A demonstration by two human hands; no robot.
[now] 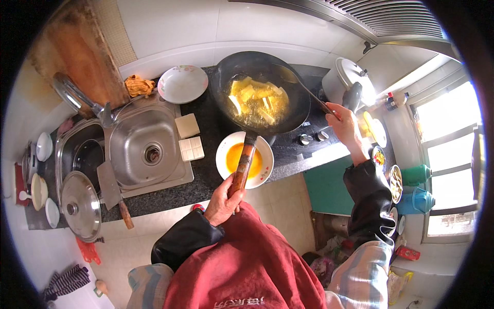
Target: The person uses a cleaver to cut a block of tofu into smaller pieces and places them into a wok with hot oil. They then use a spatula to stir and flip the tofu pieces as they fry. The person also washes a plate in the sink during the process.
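A dark wok (300, 101) rests on the stove, tilted a little, with pale yellow slices (247, 92) bubbling in oil. Around the wok's wooden handle (244, 164) my left hand (225, 200) is closed, near its end. My right hand (344, 123) grips a metal spatula (317, 99), whose head lies at the wok's upper right wall. Beneath the wok handle, a white bowl (267, 159) holds beaten egg (232, 156). Two white tofu blocks, one plain (187, 126) and one scored (191, 149), lie between the bowl and the sink.
Left of the stove are a steel sink (135, 135), a cleaver (109, 185) and a pot lid (81, 206) at the counter edge. An empty floral plate (183, 84) sits behind. A white lidded pot (339, 83) and several dishes of food stand right.
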